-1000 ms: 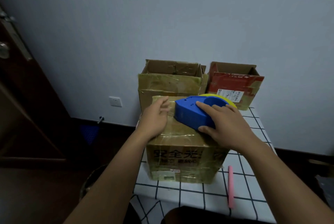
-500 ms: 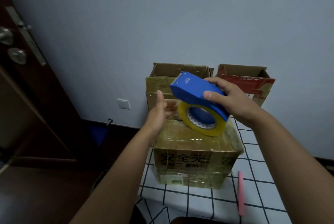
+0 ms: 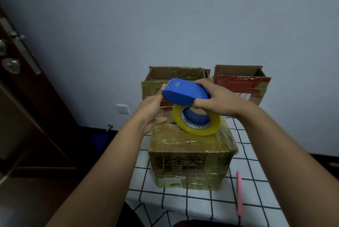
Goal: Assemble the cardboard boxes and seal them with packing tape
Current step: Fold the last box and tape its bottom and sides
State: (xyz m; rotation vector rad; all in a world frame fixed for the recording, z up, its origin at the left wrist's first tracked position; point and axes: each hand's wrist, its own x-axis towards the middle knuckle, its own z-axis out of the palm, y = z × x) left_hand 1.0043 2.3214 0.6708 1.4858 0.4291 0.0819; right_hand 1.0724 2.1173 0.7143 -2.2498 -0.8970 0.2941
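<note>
The right hand (image 3: 218, 102) grips the blue tape holder (image 3: 185, 92) with curled fingers, up above the shut box (image 3: 190, 155); the yellow tape roll (image 3: 197, 123) hangs under it, just over the box top; the left hand (image 3: 152, 111) is open, its fingertips touching the holder's front end; the shut box sits on the checked table (image 3: 211, 204); two open boxes (image 3: 176, 74) stand behind it; a pink pen (image 3: 239, 193) lies nearby.

Blue tape dispenser (image 3: 185, 93) with yellow roll (image 3: 197, 124), tilted above sealed, tape-wrapped cardboard box (image 3: 190, 155).
</note>
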